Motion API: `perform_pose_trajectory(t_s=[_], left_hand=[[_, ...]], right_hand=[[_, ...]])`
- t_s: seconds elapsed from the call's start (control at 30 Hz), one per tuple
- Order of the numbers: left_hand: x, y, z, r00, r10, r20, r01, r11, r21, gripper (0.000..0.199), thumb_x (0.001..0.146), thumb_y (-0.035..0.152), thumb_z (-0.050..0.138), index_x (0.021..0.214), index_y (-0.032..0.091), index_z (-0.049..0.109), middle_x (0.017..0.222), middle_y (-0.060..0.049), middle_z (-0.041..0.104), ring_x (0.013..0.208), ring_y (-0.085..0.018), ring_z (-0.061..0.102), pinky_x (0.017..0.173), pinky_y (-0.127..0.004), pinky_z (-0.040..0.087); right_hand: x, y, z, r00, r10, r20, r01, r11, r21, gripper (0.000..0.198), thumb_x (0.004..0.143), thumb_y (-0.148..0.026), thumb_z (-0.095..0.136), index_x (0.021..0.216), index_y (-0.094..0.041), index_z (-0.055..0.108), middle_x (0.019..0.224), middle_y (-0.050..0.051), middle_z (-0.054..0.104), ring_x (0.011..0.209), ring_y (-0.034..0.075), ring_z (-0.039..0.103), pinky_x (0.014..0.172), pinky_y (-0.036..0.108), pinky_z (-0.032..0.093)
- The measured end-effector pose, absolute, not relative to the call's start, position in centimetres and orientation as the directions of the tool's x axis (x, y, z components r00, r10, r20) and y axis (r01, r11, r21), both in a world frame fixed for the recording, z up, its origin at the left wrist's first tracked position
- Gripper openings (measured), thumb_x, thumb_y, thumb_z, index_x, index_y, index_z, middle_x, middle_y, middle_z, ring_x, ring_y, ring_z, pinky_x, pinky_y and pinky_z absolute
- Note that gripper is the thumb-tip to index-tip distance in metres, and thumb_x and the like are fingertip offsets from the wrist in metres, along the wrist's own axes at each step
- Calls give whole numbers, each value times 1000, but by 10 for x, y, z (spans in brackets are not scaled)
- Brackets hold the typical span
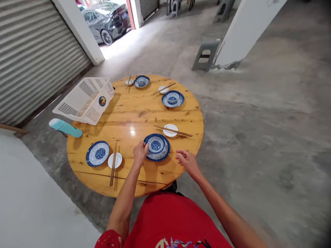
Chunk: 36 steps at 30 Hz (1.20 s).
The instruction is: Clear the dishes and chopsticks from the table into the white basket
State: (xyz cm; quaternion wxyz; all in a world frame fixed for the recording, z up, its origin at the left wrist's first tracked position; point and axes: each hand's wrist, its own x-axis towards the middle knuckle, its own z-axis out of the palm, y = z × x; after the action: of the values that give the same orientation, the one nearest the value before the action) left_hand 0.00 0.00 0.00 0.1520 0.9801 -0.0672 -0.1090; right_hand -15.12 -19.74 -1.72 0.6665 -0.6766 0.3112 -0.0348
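Bowl (round, blue/white pattern) is over matching blue-rimmed round plate on round yellow-brown wood table; can't tell if seated. L hand pinching bowl rim. R hand empty, fingers loosely open, R of plate.

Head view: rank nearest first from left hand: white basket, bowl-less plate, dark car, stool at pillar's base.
From the left hand:
1. Bowl-less patterned plate: on the table, to its left.
2. White plastic basket: table's left edge, farther forward.
3. Grey plastic stool: beyond the table, right, beside the pillar.
4. Dark car: outside, ahead-left.
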Motion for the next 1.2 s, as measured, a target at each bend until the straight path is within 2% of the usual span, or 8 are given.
perform_pose_trajectory(t_s=[0.1,0.2,0.43,0.63,0.73,0.83,0.97,1.2], left_hand=[[-3,0,-8,944,-158,-288,-4,-882,472,28,98,35,54,116,17,65,96,-14,79,100,-27,75,86,-32,50],[-4,-4,-15,882,-211,-421,106,-783,613,26,97,26,48,112,15,65,79,-9,77,74,-23,76,71,-28,52],[-10,-7,-17,876,-195,-440,181,-713,677,27,93,21,45,112,13,64,81,-12,77,62,-23,75,61,-27,52],[-23,-6,6,898,-153,-414,213,-671,710,19,90,23,46,101,18,60,90,-10,77,61,-21,75,54,-25,51],[-25,-26,22,922,-129,-365,209,-627,751,12,87,25,48,93,20,56,84,-6,73,56,-20,73,48,-24,48],[-21,-65,37,940,-93,-328,222,-563,796,8,83,26,48,87,21,54,74,-2,68,53,-19,71,46,-22,47],[-6,-134,54,960,-70,-271,212,-447,869,10,79,24,47,82,19,55,69,-1,65,52,-18,69,45,-22,48],[-1,-213,66,975,-30,-221,194,-374,907,12,77,25,47,80,18,57,64,-1,66,48,-16,65,47,-23,50]], right_hand=[[-155,-202,-12,791,-485,-374,-391,70,-918,51,62,-54,56,94,-16,66,72,5,69,53,15,60,49,25,46],[-154,-204,-7,787,-500,-363,-374,82,-924,51,62,-54,60,94,-15,66,71,4,69,54,15,60,49,24,45],[-135,-200,-4,812,-460,-360,-372,69,-926,47,66,-53,61,94,-15,65,72,4,69,53,14,60,48,22,44],[-104,-195,-2,932,-230,-281,-315,-124,-941,49,84,-66,52,85,-18,61,70,4,67,50,16,58,44,23,41],[-96,-213,7,968,-129,-214,-227,-98,-969,55,88,-72,46,84,-18,59,71,4,66,51,16,59,45,24,42],[-98,-254,17,976,-96,-194,-196,-15,-981,63,86,-76,48,103,-17,63,75,4,67,52,16,59,47,25,44],[-123,-341,18,954,-143,-265,-265,20,-964,72,77,-77,59,114,-15,64,82,7,70,56,17,60,52,27,48],[-198,-473,-33,858,-94,-505,-508,-9,-861,68,63,-77,70,100,-19,75,83,10,74,64,23,64,62,33,53]])
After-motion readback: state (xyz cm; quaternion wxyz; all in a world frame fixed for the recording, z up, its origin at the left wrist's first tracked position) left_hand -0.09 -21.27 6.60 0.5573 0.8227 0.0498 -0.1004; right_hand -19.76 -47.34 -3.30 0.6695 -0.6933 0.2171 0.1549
